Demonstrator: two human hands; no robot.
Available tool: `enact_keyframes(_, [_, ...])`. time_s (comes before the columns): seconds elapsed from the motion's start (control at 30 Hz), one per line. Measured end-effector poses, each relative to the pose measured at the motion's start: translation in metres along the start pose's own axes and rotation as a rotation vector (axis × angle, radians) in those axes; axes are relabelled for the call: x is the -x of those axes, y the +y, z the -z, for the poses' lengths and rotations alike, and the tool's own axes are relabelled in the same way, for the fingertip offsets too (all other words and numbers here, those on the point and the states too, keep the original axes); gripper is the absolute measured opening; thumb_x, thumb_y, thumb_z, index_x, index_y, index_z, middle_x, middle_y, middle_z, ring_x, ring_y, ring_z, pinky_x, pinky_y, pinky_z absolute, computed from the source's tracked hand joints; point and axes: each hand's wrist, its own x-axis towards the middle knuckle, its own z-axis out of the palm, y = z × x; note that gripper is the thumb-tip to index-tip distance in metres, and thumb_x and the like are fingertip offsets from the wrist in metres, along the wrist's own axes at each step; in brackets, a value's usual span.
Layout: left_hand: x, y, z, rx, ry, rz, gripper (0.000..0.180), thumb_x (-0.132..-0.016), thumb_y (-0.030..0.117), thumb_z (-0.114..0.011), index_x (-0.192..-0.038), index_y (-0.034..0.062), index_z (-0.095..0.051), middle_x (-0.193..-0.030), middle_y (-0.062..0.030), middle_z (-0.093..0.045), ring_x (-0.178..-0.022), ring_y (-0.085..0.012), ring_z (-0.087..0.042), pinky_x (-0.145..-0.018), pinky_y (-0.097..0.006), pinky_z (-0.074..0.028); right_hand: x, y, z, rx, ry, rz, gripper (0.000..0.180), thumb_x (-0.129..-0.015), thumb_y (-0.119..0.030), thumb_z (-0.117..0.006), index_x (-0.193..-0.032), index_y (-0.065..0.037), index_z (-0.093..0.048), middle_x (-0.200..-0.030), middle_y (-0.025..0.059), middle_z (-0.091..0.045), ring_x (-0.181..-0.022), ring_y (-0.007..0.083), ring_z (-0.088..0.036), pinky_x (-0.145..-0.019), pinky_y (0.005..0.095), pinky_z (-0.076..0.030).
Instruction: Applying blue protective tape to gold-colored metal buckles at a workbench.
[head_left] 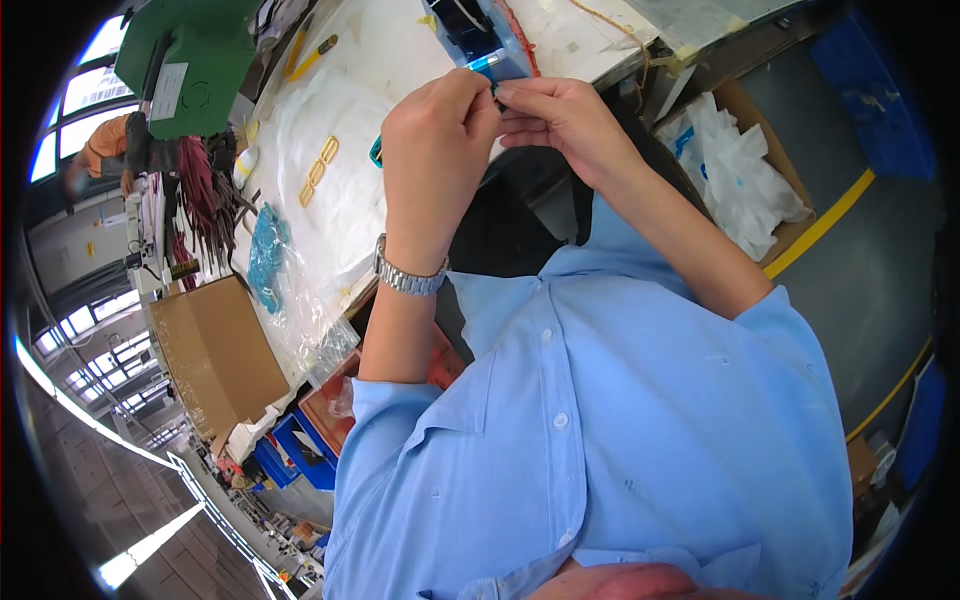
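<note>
A: What lies where?
B: Both hands meet above the bench (350, 60). A cardboard box (215, 355) sits to the left; a box of bags (745, 170) to the right.

A small shiny blue piece (484, 62) is sticking out between the two hands. It is thin and bright, pointing up and to the right. Most of it is hiding behind the fingers, above the white desk (340, 170).
</note>
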Motion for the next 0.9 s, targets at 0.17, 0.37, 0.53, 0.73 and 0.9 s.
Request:
enact_keyframes(0.17, [0.031, 0.005, -0.027, 0.056, -0.097, 0.042, 0.004, -0.091, 0.004, -0.073, -0.094, 0.0007, -0.073, -0.077, -0.0153, -0.070, -0.068, -0.0281, -0.070, -0.064, -0.037, -0.055, 0.039, 0.014, 0.013, -0.142, 0.140, -0.235, 0.026, -0.106, -0.016, -0.066, -0.119, 0.004, -0.075, -0.104, 0.0137, -0.080, -0.092, 0.0226, -0.081, -0.083, 0.0313, -0.064])
enact_keyframes(0.37, [0.069, 0.035, 0.002, 0.478, -0.056, 0.357, 0.005, -0.093, 0.000, -0.073, -0.097, 0.0002, -0.075, -0.080, -0.0089, -0.074, -0.069, -0.0156, -0.071, -0.063, -0.029, -0.055, 0.060, -0.029, 0.016, 0.347, -0.191, -0.130, 0.024, -0.105, -0.010, -0.060, -0.115, 0.005, -0.076, -0.102, 0.0095, -0.079, -0.088, 0.0171, -0.079, -0.080, 0.0291, -0.063])
enact_keyframes(0.53, [0.091, 0.009, 0.007, 0.614, -0.066, 0.447, 0.008, -0.100, 0.004, -0.070, -0.104, -0.0006, -0.075, -0.077, -0.0024, -0.071, -0.063, -0.0045, -0.060, -0.058, -0.021, -0.047, 0.061, -0.030, -0.017, 0.775, -0.236, -0.028, 0.032, -0.105, -0.007, -0.053, -0.127, 0.005, -0.073, -0.106, 0.0101, -0.080, -0.087, 0.0160, -0.079, -0.078, 0.0288, -0.062])
enact_keyframes(0.73, [0.117, -0.005, 0.014, 0.694, 0.021, 0.581, 0.007, -0.099, 0.004, -0.071, -0.103, -0.0010, -0.075, -0.079, -0.0026, -0.070, -0.065, -0.0047, -0.060, -0.061, -0.022, -0.048, 0.062, -0.021, -0.045, 1.065, -0.302, 0.070, 0.032, -0.108, -0.012, -0.056, -0.131, 0.002, -0.073, -0.103, 0.0119, -0.080, -0.087, 0.0144, -0.078, -0.079, 0.0285, -0.061])
enact_keyframes(0.9, [0.129, -0.009, 0.009, 0.792, 0.164, 0.568, 0.008, -0.100, 0.004, -0.069, -0.103, -0.0004, -0.075, -0.079, -0.0018, -0.071, -0.062, -0.0040, -0.059, -0.058, -0.023, -0.047, 0.046, -0.016, -0.043, 0.506, -0.276, -0.181, 0.030, -0.111, -0.018, -0.058, -0.122, 0.003, -0.076, -0.098, 0.0109, -0.081, -0.086, 0.0144, -0.078, -0.078, 0.0270, -0.060])
